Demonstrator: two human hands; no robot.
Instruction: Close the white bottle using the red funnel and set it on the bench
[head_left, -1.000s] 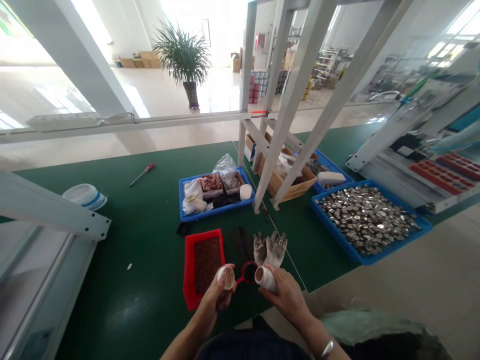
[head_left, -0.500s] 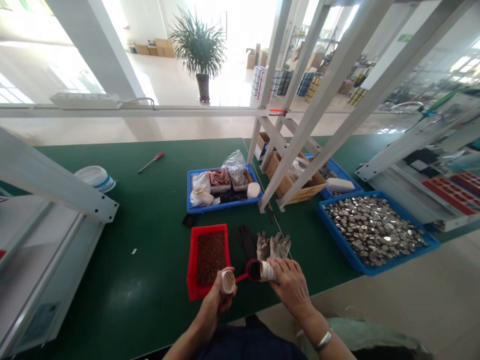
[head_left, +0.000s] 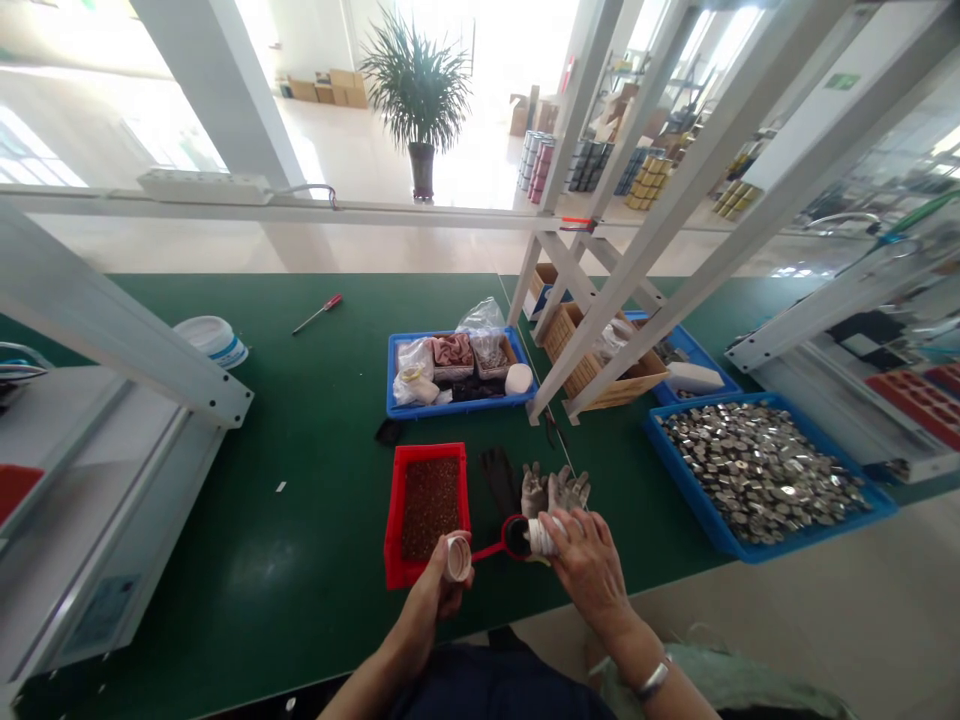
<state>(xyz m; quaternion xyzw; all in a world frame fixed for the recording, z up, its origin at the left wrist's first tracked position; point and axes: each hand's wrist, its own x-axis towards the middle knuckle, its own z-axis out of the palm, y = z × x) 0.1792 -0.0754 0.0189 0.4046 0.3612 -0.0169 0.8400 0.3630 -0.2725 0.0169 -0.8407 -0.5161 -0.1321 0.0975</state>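
Left hand closed around a small white plastic bottle, its open mouth turned up toward the camera. Right hand wrapped over a second white bottle, which lies tilted on its side with its mouth at, or just beside, the rim of a round red scoop. Scoop sits between the two hands; its cup looks black inside, contents not resolved. Its thin red handle runs toward the left hand, but whether those fingers grip it cannot be told. Both hands are low over a green bench mat. Just beyond the left hand: a red tray of reddish-brown granules. Beyond the right hand: soiled work gloves, next to a black glove. Farther right: a blue tray heaped with metal discs.
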